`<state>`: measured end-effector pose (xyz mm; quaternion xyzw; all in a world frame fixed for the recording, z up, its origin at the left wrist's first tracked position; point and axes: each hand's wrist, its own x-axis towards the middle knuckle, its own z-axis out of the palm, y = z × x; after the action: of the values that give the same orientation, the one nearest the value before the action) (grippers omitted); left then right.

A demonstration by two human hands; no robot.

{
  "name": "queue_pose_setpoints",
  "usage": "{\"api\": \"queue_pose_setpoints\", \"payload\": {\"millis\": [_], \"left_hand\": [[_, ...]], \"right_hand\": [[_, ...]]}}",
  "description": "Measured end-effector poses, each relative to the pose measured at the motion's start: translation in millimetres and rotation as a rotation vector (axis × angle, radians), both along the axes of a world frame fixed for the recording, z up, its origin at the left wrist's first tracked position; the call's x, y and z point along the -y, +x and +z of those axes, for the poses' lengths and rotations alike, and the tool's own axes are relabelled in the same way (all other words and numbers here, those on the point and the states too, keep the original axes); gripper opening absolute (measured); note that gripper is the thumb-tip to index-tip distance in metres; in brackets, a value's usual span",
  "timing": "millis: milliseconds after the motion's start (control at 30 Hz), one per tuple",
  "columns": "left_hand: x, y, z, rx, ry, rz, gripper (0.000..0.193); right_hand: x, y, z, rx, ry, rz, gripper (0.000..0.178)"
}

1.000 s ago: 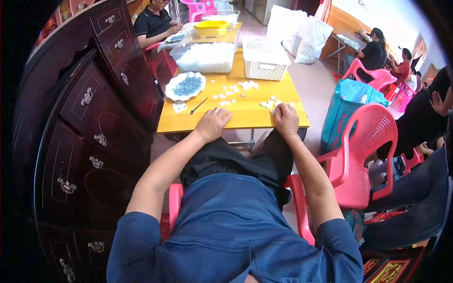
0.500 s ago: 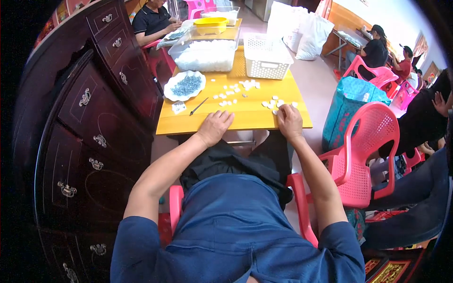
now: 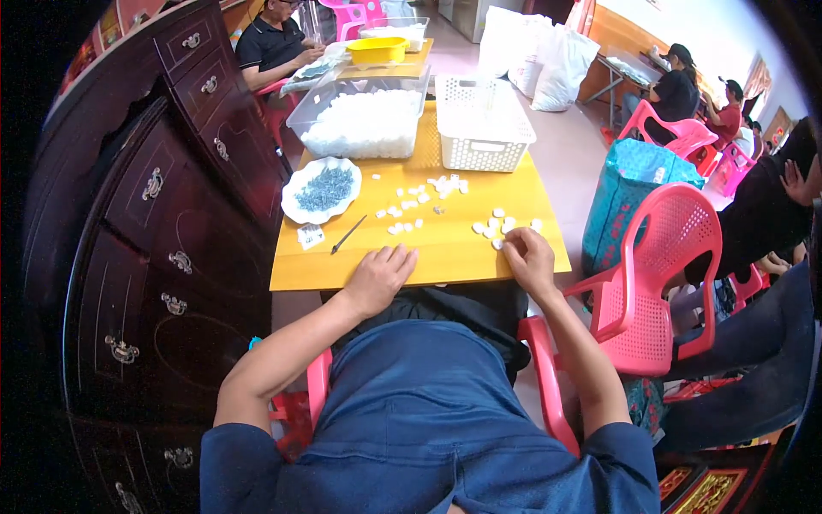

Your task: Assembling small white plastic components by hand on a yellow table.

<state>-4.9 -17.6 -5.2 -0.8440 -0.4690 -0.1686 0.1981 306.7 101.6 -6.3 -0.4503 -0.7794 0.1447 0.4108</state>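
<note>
My left hand (image 3: 381, 281) lies flat on the near edge of the yellow table (image 3: 454, 265), fingers stretched out, holding nothing. My right hand (image 3: 531, 259) rests near the right front of the table with its fingers bent. Thumb and fingertips meet at a small white round piece (image 3: 497, 245); the palm side is hidden. Several more white round pieces (image 3: 489, 232) lie just beyond these fingers. Small white blocks (image 3: 424, 198) are scattered across the middle. A thin dark pointed tool (image 3: 349, 234) lies beyond my left hand, next to a small clear-and-white packet (image 3: 311, 236).
A scalloped white dish (image 3: 293, 201) holds blue-grey bits. Behind it stands a clear bin (image 3: 300, 120) of white pieces, beside a white perforated basket (image 3: 485, 156). A dark cabinet (image 3: 128, 257) borders the left; a pink chair (image 3: 655, 325) and teal bag (image 3: 629, 210) stand right. Other people sit farther off.
The table has come closer to me, with its bin, basket, dish and loose pieces. Both hands have come nearer along with its front edge, keeping nearly the same poses.
</note>
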Motion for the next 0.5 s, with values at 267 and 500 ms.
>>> {"api": "queue_pose_setpoints", "payload": {"millis": [267,500], "left_hand": [[-3.3,-3.8,6.8,-0.023,-0.027,-0.003,0.047],[-7.3,-6.6,8.1,-0.041,-0.05,-0.034,0.051]], "right_hand": [[-2.1,2.3,1.3,-0.077,-0.064,0.055,0.01],[-5.6,5.2,2.0,-0.033,-0.077,0.071,0.007]]}}
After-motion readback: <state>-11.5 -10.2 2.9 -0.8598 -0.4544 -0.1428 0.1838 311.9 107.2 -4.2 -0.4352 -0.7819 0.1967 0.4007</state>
